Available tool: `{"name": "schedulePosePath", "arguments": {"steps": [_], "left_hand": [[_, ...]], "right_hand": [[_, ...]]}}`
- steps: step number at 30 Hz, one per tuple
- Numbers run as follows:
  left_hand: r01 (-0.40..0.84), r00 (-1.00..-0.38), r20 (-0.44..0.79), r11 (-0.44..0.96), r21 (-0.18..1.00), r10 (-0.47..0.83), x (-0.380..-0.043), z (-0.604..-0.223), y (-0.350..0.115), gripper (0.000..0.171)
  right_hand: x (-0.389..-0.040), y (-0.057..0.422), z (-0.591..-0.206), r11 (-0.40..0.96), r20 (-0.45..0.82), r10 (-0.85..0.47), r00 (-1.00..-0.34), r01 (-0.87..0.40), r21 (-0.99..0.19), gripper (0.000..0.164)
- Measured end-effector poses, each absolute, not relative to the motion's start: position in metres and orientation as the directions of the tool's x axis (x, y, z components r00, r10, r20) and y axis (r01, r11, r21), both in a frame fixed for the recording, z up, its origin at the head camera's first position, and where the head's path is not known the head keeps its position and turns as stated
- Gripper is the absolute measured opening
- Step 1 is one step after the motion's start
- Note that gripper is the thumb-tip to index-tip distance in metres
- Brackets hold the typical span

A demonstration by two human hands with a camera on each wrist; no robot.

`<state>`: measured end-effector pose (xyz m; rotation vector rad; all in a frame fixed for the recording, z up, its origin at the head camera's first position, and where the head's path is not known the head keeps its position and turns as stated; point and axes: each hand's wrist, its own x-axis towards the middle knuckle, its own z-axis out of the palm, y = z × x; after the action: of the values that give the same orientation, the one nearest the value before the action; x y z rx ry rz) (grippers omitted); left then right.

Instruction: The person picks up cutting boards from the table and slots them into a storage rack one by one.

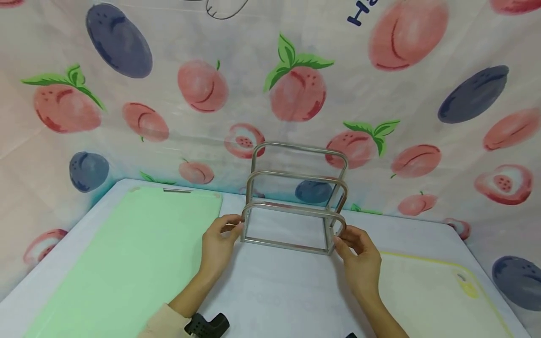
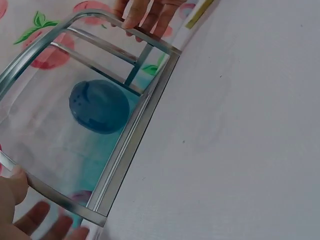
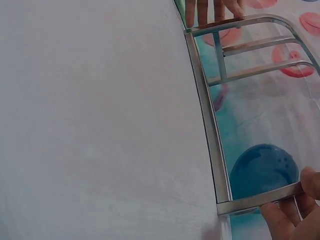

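A silvery metal rack (image 1: 285, 245) with three upright, rounded hoops stands toward the back of the table. At the rack's left side, my left hand (image 1: 217, 249) holds the front hoop low down, with the thumb against the bar in the left wrist view. Across from it, my right hand (image 1: 362, 263) grips the right side of the same hoop. The right wrist view shows that hand's thumb (image 3: 311, 182) and fingers on either side of the bar. Both hands are near the rack's base.
A pale green cutting board (image 1: 139, 249) lies flat at the left. To the right lies a whitish cutting board (image 1: 431, 295) with a yellow edge. The white table (image 1: 279, 291) backs onto a hanging cloth (image 1: 253, 89) printed with fruit.
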<state>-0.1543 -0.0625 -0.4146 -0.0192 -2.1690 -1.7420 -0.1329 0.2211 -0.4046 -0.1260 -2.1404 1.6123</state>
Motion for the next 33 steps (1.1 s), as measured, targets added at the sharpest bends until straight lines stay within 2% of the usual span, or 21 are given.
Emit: {"name": "schedulePosePath", "arguments": {"steps": [10, 20, 27, 33], "left_hand": [[0.198, -0.953, 0.239, 0.215, 0.956, -0.184, -0.158, -0.421, -0.062, 0.013], [0.299, -0.928, 0.333, 0.199, 0.933, -0.167, -0.163, -0.424, -0.062, 0.020], [0.318, -0.911, 0.369, 0.255, 0.913, -0.183, -0.170, -0.426, -0.062, 0.022], [0.324, -0.899, 0.392, 0.306, 0.895, -0.195, -0.179, -0.426, -0.062, 0.023]], "right_hand": [[-0.131, 0.222, -0.407, 0.380, 0.314, 0.332, -0.890, -0.178, -0.908, 0.030], [-0.139, 0.225, -0.410, 0.337, 0.377, 0.313, -0.872, -0.269, -0.902, 0.031], [-0.151, 0.229, -0.415, 0.322, 0.402, 0.288, -0.869, -0.308, -0.895, 0.033], [-0.145, 0.216, -0.391, 0.308, 0.402, 0.280, -0.872, -0.315, -0.897, 0.030]]}}
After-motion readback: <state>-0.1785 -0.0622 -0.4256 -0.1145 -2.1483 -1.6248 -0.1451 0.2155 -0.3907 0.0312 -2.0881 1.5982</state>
